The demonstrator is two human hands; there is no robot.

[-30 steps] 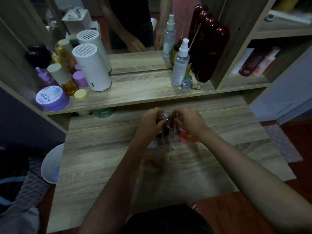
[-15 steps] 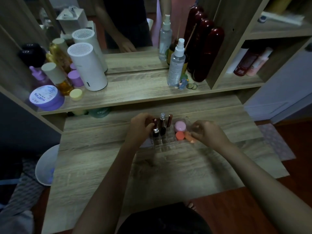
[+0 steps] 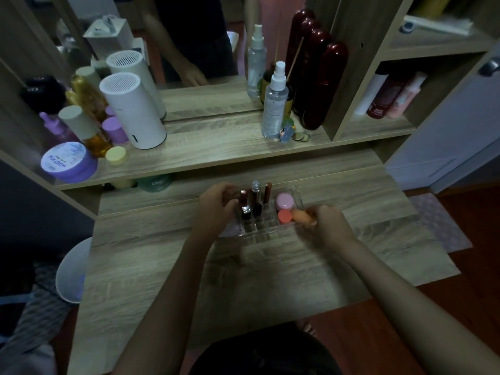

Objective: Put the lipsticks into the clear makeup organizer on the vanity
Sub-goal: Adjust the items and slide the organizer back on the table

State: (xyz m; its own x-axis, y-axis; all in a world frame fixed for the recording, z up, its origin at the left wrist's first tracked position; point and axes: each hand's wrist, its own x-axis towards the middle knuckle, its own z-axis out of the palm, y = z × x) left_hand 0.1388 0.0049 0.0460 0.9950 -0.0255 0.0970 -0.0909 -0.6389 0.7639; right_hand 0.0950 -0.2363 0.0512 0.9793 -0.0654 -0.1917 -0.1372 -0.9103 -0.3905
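Observation:
The clear makeup organizer (image 3: 259,231) stands on the wooden vanity top (image 3: 216,280), mid-desk. Several lipsticks stand upright in its slots: a silver-capped one (image 3: 246,212), a dark one with a clear top (image 3: 256,197) and a brown one (image 3: 267,192). A pink jar (image 3: 285,200) and a coral-lidded jar (image 3: 284,216) sit in its right section. My left hand (image 3: 216,207) grips the organizer's left side by a red lipstick (image 3: 243,196). My right hand (image 3: 328,226) is closed on an orange tube (image 3: 303,216) at the organizer's right edge.
The shelf behind carries a white cylinder (image 3: 132,112), a purple jar (image 3: 67,162), a clear spray bottle (image 3: 274,104), dark red bottles (image 3: 322,85) and a mirror (image 3: 189,50). A green jar (image 3: 155,182) sits under the shelf. A white bin (image 3: 71,272) stands left of the desk.
My right hand has moved from the lipsticks at the organizer's middle to its right edge and now holds the orange tube. My left hand stayed at the left side.

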